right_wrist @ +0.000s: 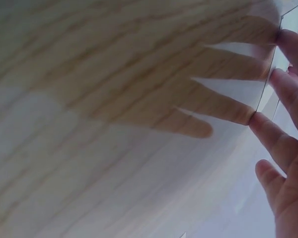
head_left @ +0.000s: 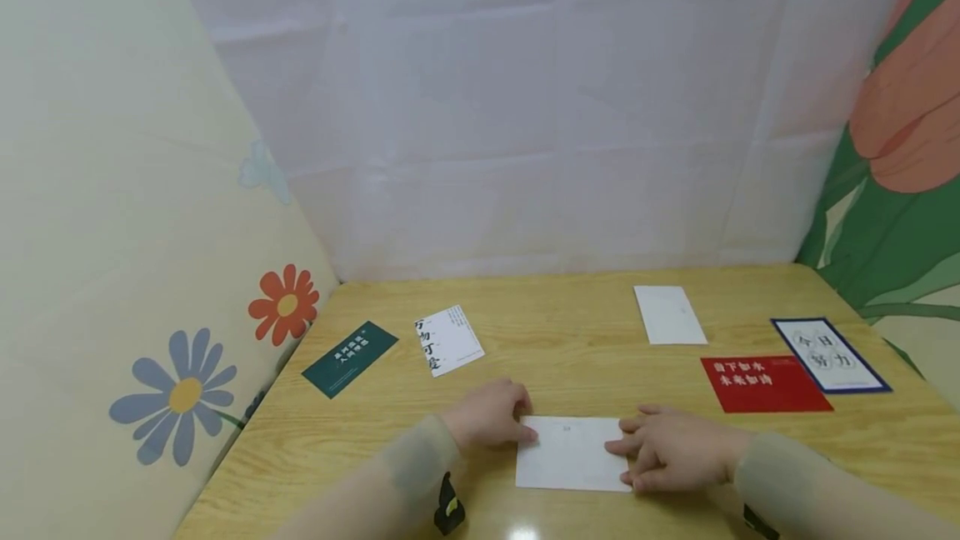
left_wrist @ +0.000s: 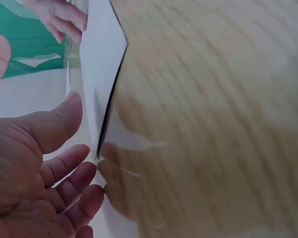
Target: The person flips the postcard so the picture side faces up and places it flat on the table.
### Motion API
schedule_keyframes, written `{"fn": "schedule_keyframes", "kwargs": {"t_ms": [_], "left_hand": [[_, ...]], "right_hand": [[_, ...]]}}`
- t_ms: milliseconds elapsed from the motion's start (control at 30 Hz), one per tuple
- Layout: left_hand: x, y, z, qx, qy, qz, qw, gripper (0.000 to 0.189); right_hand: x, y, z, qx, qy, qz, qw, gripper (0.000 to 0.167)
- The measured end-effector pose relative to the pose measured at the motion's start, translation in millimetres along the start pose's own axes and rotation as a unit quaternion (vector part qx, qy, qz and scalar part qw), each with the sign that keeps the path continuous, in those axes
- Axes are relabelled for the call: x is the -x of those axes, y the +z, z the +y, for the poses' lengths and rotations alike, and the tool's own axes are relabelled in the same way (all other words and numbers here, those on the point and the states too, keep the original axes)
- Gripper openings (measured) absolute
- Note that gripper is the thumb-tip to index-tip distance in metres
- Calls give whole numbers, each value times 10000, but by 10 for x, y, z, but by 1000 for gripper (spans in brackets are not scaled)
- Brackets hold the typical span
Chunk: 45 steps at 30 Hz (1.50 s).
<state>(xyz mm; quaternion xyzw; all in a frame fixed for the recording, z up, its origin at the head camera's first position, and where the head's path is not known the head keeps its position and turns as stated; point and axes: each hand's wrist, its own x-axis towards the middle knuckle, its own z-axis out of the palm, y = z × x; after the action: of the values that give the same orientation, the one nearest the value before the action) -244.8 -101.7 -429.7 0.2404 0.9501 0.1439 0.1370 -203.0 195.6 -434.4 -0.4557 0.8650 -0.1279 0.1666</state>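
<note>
Your left grip (head_left: 491, 419) is part open, thumb apart from the loosely bent fingers, set at the left edge of a white card (head_left: 573, 454); no firm hold seen. Your right grip (head_left: 671, 450) is open, fingers spread, fingertips touching the card's right edge. The card lies between both grips, a small grey mark near its far edge.

Surroundings, all on the wood-grain desk (head_left: 555, 357): beyond and left of your left grip, a dark green card (head_left: 350, 359), then a white card with black calligraphy (head_left: 450, 342), nearer. Straight beyond your right grip, a second white card (head_left: 670, 315). Beyond and right of it, a red card (head_left: 765, 386), nearest of these, well clear of your fingers; a blue-bordered card (head_left: 831, 355) meets its right end. A white cloth (head_left: 525, 107) hangs behind the desk, facing you.
</note>
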Motion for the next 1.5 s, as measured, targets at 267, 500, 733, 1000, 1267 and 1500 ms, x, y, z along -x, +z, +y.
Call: {"fn": "schedule_keyframes", "kwargs": {"t_ms": [267,500,733,1000,1267,1500], "left_hand": [[18,22,54,215,-142,-153,9996,34],[10,38,28,477,-240,-260,9982,25],[-4,88,30,261,-309,-181,9990,35],[20,86,111,192,-627,-202,9976,43],[38,76,137,205,-668,-187,9974,44],[57,64,138,279,-694,-203,9970,42]], "right_hand": [[0,0,-30,-39,97,18,9999,23],[-5,36,-17,-187,210,77,9996,24],[-16,37,-33,-760,527,171,9956,26],[-57,53,-18,-1092,628,331,9915,20],[-161,5,-66,-824,477,611,9936,15],[-267,9,-59,-1264,920,890,9837,10]]}}
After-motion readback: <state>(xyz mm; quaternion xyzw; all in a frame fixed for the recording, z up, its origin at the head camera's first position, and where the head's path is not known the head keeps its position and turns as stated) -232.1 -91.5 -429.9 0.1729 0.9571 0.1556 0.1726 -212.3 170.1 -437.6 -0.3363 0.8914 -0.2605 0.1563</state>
